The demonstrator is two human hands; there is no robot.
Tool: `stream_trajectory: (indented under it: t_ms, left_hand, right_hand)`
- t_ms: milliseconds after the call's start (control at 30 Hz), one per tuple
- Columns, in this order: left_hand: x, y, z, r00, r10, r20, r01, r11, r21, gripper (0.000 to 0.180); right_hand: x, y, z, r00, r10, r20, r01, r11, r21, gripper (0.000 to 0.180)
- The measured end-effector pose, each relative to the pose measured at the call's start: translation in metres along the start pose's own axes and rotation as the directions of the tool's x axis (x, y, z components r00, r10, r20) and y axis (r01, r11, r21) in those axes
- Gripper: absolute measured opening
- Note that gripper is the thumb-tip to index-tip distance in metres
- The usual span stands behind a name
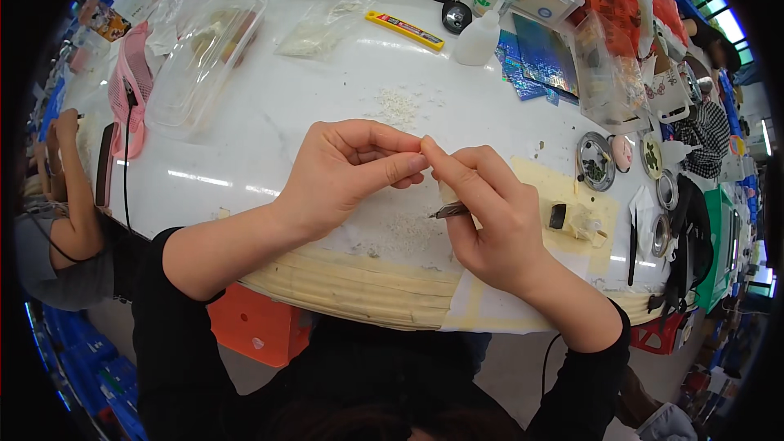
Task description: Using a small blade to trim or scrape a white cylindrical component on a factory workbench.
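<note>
My left hand (339, 167) is closed in a pinch over the white table (269, 82), thumb and forefinger pressed together. What they hold, if anything, is too small to make out. Against those fingertips rests the forefinger of my right hand (494, 216), which is also closed. A short, dark, pointed metal tool (449, 211) sticks out of the right hand toward the left; most of it is hidden in the palm. Just beyond my hands lies a scatter of small white pieces (395, 104), with more white crumbs (396, 235) below them.
Beyond lie a yellow cutter (405, 30), a white squeeze bottle (478, 39), a car key (456, 15) and shiny blue sheets (539, 57). Small round metal dishes (595, 161) stand right. A clear plastic container (200, 73) and pink mesh strap (131, 90) lie left, near another person's arm (75, 196).
</note>
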State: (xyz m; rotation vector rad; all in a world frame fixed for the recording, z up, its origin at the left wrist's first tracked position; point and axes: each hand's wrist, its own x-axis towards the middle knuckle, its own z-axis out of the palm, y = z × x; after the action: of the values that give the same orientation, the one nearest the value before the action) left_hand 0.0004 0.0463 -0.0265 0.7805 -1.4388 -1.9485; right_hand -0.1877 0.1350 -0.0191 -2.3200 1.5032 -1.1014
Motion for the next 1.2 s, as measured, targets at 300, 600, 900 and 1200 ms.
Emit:
stream_trajectory:
  t_ms: [300, 600, 900, 1200]
  left_hand:
    - [-0.002, 0.003, 0.002, 0.997, 0.072, 0.020, -0.072, 0.997, 0.026, 0.013]
    - [-0.006, 0.003, 0.002, 0.976, 0.198, 0.089, -0.210, 0.963, 0.169, 0.010]
    - [-0.006, 0.001, 0.001, 0.902, 0.383, 0.198, -0.427, 0.857, 0.288, 0.018]
    - [-0.005, 0.001, 0.001, 0.886, 0.414, 0.211, -0.463, 0.823, 0.329, 0.019]
  right_hand:
    - [0.004, -0.002, -0.012, 0.995, 0.097, 0.023, -0.099, 0.968, 0.231, 0.054]
    - [0.006, 0.002, -0.014, 0.997, 0.071, 0.028, -0.066, 0.989, -0.131, 0.034]
    - [0.006, 0.003, -0.009, 0.996, 0.082, 0.038, -0.070, 0.967, -0.244, 0.033]
    - [0.006, 0.003, -0.009, 0.992, 0.108, 0.061, -0.091, 0.967, -0.240, 0.030]
